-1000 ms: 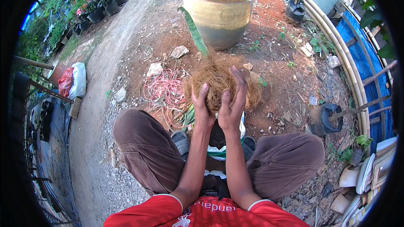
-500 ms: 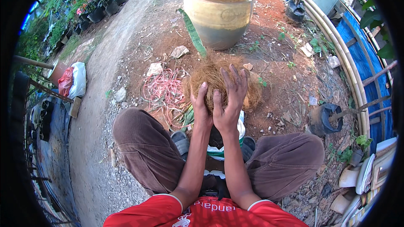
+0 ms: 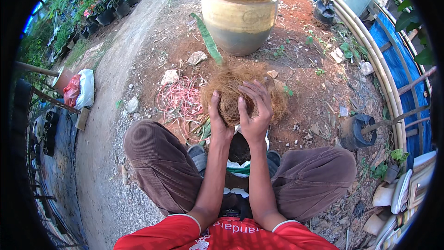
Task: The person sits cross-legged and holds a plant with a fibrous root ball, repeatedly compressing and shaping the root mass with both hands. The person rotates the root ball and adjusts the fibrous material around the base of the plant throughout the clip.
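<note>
My left hand (image 3: 218,119) and my right hand (image 3: 255,111) cup a loose ball of brown fibre (image 3: 231,76) from either side, fingers curved into it. A single tall mottled green leaf (image 3: 209,41) rises, tilted left, from behind the fibre; its base is hidden. Below my wrists, between my sandals, lies a white and green bag (image 3: 239,170) with dark soil (image 3: 239,150) showing in it. A tangle of pink string (image 3: 178,97) lies on the ground just left of the fibre.
A large cream glazed pot (image 3: 238,23) stands beyond my hands. Bamboo poles (image 3: 379,65) and blue sheeting (image 3: 407,97) line the right, beside a black planter bag (image 3: 354,134). Potted plants (image 3: 106,14) and white and red bags (image 3: 86,88) are at the left.
My right hand's fingers have curled further over the fibre, and my left hand has shifted slightly left. The leaf leans more to the left than a second ago.
</note>
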`<state>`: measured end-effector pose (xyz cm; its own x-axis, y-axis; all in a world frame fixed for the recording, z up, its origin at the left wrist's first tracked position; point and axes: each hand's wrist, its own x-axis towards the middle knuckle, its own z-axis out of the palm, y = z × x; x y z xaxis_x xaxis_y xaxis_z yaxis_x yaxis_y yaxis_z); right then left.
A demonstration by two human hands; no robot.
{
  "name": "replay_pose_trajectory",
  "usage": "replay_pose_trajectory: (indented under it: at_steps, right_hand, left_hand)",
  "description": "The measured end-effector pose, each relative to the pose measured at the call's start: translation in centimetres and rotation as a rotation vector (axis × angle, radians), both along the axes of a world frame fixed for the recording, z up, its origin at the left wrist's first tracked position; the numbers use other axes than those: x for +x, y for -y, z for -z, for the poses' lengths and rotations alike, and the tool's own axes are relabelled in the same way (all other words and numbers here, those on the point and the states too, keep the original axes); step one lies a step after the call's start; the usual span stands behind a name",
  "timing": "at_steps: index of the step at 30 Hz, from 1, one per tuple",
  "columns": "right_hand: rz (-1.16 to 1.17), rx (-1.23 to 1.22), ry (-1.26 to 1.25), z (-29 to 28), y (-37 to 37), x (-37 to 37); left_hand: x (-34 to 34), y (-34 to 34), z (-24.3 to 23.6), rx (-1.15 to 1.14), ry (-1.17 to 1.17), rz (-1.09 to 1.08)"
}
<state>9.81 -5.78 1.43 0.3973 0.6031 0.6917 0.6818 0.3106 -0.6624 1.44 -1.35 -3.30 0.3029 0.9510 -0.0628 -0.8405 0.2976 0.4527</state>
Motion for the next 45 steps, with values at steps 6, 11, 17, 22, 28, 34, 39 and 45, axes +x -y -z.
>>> replay_pose_trajectory:
  at_steps: [6, 11, 17, 22, 28, 34, 39, 45]
  right_hand:
    - [-0.012, 0.006, -0.03, -0.6, 0.5, 1.7]
    - [-0.009, -0.06, -0.095, -0.5, 0.7, 1.7]
    - [0.008, -0.045, -0.164, -0.3, 0.7, 1.7]
    - [-0.005, -0.033, -0.28, 0.7, 0.7, 2.3]
    - [-0.095, 0.106, -0.397, 2.4, -0.2, 1.7]
    - [-0.051, 0.066, -0.169, 3.5, -1.1, -0.6]
    - [-0.021, 0.124, -0.811, 3.8, -0.1, 0.0]
    - [-0.51, 0.112, -1.426, 4.7, 0.9, 1.1]
  left_hand:
    - [-0.4, -0.1, -0.4, -0.048, 0.062, -0.012]
    - [-0.5, 0.0, -0.1, -0.032, 0.089, -0.004]
    - [-0.5, -0.1, 0.0, -0.053, 0.088, 0.03]
    - [-0.6, 0.0, -0.3, -0.061, 0.111, 0.021]
    - [-0.5, 0.2, -0.8, -0.068, 0.105, -0.026]
    - [0.4, 1.9, -1.7, 0.003, -0.008, -0.038]
    - [1.4, 1.9, -2.1, 0.069, -0.254, -0.016]
    - [0.2, 0.7, -2.2, 0.224, -0.366, -0.125]
